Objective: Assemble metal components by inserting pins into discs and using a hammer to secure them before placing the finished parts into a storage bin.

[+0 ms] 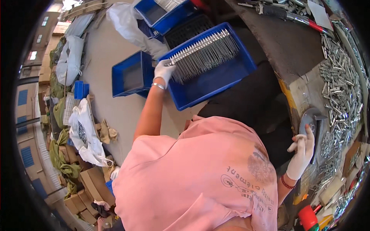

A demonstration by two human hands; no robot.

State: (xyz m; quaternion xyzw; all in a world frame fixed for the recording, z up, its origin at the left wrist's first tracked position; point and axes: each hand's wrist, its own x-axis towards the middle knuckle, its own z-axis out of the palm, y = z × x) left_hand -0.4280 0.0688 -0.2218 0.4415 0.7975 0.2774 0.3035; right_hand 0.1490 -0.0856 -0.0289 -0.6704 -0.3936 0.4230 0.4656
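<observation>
My left hand (165,73), in a white glove, is at the left rim of a blue plastic bin (208,90). Its fingers are closed at the left end of a neat row of long thin metal bolts (208,57) with shiny sleeve-like upper ends. They seem to grip the endmost bolt, mostly hidden by the glove. On the right, my gloved right hand (302,154) is by the workbench edge, index finger stretched and the others loosely bent, with nothing seen in it. Beside its fingertips stands a grey round metal plate with a short post (310,123).
A heap of shiny metal sleeves (341,88) covers the bench at right. A red-and-black handled tool (289,16) lies at its far end. More blue bins (131,75) stand left and beyond. White sacks (83,131) and cardboard boxes (83,200) line the left side.
</observation>
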